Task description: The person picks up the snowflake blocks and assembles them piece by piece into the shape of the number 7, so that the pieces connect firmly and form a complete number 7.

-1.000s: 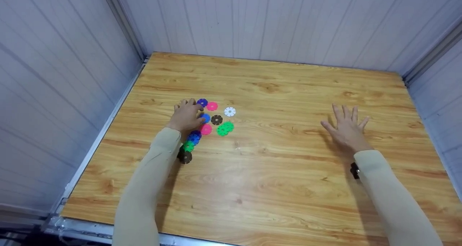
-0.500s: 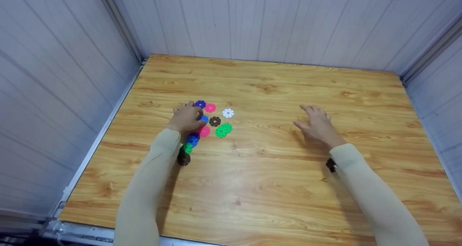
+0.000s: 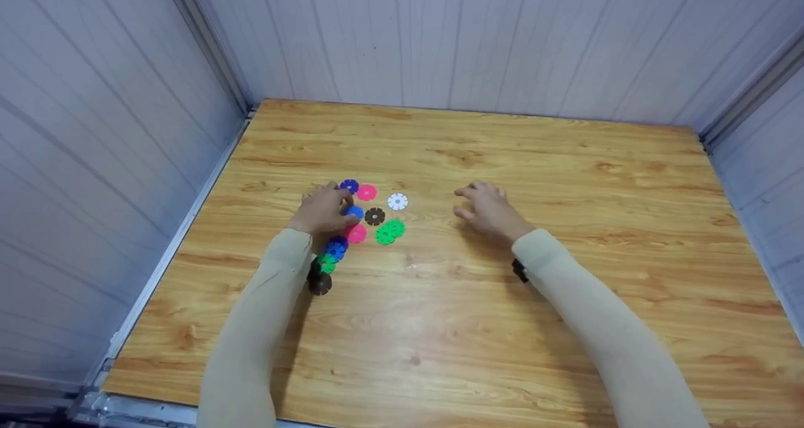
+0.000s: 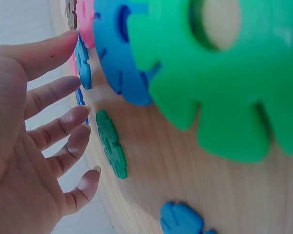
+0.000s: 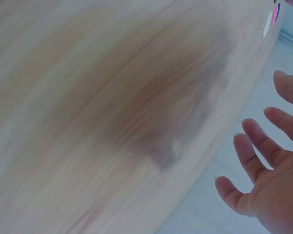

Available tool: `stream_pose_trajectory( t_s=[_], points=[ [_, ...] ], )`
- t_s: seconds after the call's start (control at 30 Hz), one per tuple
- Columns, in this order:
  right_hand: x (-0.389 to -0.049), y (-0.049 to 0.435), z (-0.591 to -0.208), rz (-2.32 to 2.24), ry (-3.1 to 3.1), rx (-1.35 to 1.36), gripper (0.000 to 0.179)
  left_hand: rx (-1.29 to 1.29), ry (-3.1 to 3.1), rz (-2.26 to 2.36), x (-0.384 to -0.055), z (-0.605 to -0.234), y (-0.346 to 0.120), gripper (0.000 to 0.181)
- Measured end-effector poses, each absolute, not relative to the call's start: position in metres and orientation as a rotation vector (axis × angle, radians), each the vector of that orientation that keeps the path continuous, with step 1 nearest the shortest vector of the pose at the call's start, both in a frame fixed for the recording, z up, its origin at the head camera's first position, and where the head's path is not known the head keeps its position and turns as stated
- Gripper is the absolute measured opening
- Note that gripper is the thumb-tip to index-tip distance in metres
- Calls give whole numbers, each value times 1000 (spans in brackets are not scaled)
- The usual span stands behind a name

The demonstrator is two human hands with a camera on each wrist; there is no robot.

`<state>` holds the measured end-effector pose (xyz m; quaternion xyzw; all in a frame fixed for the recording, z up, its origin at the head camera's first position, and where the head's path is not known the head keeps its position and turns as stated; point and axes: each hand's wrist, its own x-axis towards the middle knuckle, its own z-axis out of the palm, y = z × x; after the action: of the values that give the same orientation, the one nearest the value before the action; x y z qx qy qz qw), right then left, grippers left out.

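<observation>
Flat notched plastic discs lie on the wooden table in the head view. My left hand (image 3: 323, 209) hovers over their left side, fingers loosely bent; its thumb is by a light blue disc (image 3: 355, 212), and whether it touches is unclear. In the left wrist view nothing sits in that palm, and a green disc (image 4: 111, 144) lies beyond the fingertips. A pink disc (image 3: 356, 234), a brown disc (image 3: 375, 216), a white disc (image 3: 397, 202) and overlapping green discs (image 3: 389, 232) spread rightward. My right hand (image 3: 493, 211) is above bare wood right of the white disc, holding nothing.
Below my left wrist runs an overlapping row with a blue disc (image 3: 335, 249), a green disc (image 3: 326, 264) and a dark disc (image 3: 321, 284). Pale panelled walls (image 3: 427, 38) enclose the table (image 3: 440, 327) at the back and both sides.
My right hand has swept left from the table's right side toward the discs, its spread fingers drawing together and bending. The left hand stays nearly in place over the discs.
</observation>
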<state>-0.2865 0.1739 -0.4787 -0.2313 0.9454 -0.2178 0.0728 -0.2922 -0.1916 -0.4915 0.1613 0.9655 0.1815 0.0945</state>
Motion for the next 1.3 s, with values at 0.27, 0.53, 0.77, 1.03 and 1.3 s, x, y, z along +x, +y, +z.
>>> stream_pose_trajectory(
  t_s=[0.27, 0.53, 0.77, 1.03, 1.3],
  points=[
    [-301, 126, -486, -531, 2852, -704, 44, 523, 2830, 583, -296, -490, -195, 42],
    [-313, 83, -491, -455, 2881, -724, 43, 532, 2775, 681, -300, -485, -202, 38],
    [-319, 66, -501, -539, 2915, -676, 38, 517, 2725, 754, -302, -485, -200, 34],
    [-313, 55, -513, -553, 2890, -663, 35, 458, 2665, 785, -297, -490, -198, 32],
    [-322, 66, -504, -807, 2818, -511, 34, 477, 2697, 825, -304, -486, -198, 33]
  ],
)
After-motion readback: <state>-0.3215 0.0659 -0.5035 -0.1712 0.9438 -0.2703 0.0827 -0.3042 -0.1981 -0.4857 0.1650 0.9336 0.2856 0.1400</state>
